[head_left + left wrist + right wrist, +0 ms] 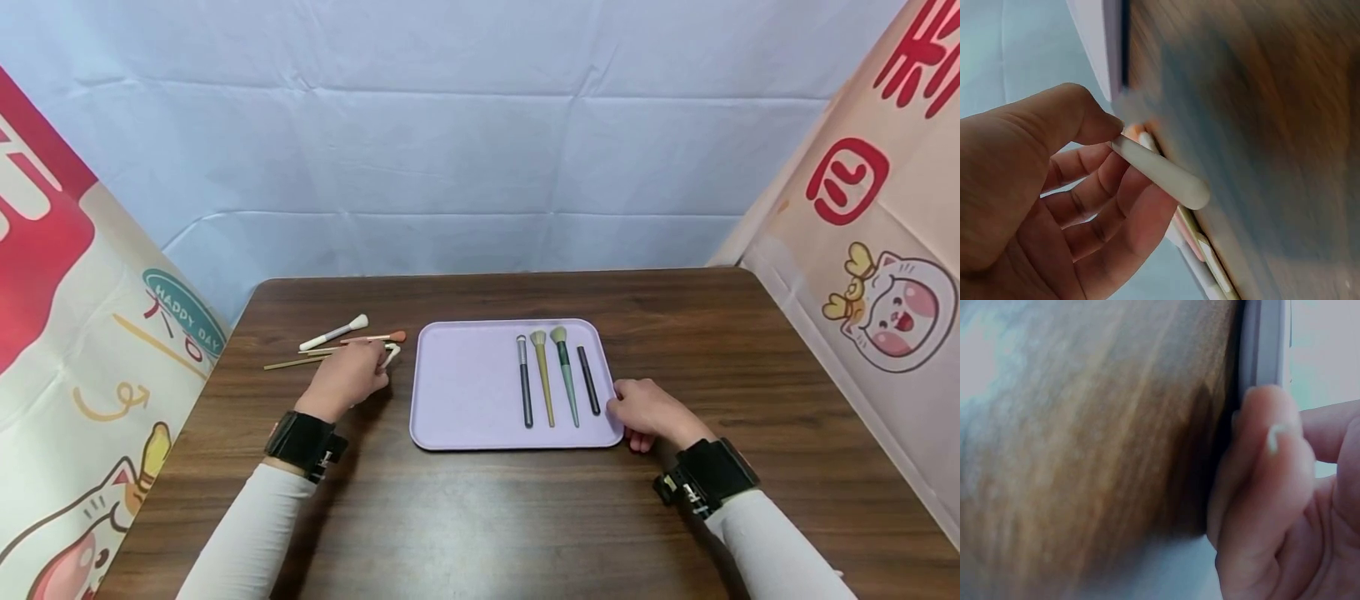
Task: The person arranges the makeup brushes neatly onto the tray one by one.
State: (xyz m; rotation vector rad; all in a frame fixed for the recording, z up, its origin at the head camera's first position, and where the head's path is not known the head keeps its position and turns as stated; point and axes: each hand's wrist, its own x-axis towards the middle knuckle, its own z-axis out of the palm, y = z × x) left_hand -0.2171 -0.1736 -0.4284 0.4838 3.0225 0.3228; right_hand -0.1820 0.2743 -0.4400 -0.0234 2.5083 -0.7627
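Observation:
My left hand [347, 377] pinches a cream-handled makeup brush [1163, 172] between thumb and fingertips, above the left part of the table. Just behind that hand lie a white makeup brush [333, 332], a makeup brush with an orange-brown head [396, 337] and thin gold-coloured handles [292, 363]. A lilac tray [465, 383] sits mid-table. On its right half are a dark brush with a silver collar [526, 383], a gold one [543, 375], a green one [566, 375] and a slim black stick [588, 381]. At the tray's right edge, my right hand [651, 411] grips the rim, fingers curled low.
The dark wooden table [480, 517] extends in front of the tray and on both sides. A pale cloth [450, 150] hangs behind it, and printed cloths [847, 317] stand at left and right. Each wrist wears a black camera band [306, 443].

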